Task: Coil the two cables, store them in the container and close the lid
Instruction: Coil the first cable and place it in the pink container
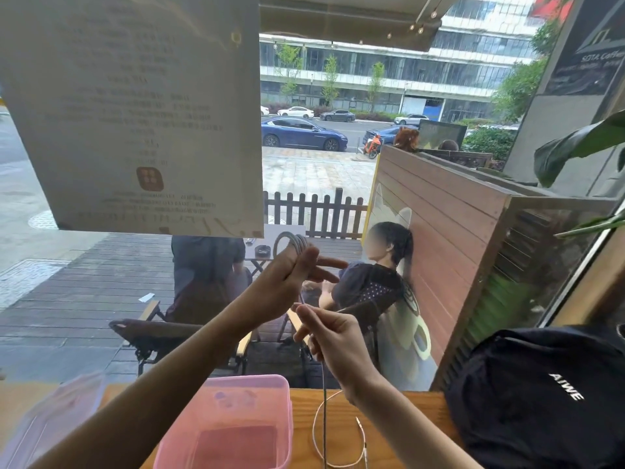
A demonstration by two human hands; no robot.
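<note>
Here the left hand grips the grey coil raised, while the right hand pinches its tail taut for winding; the white cable lies on the worktop beside the open box.

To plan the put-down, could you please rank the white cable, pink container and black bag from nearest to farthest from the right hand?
From the right hand:
1. white cable, on the table just below it.
2. pink container, lower left.
3. black bag, far right.

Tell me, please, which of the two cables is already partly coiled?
The grey cable, looped around the left hand and fed by the right hand; the white cable lies loose on the wooden counter.
</note>
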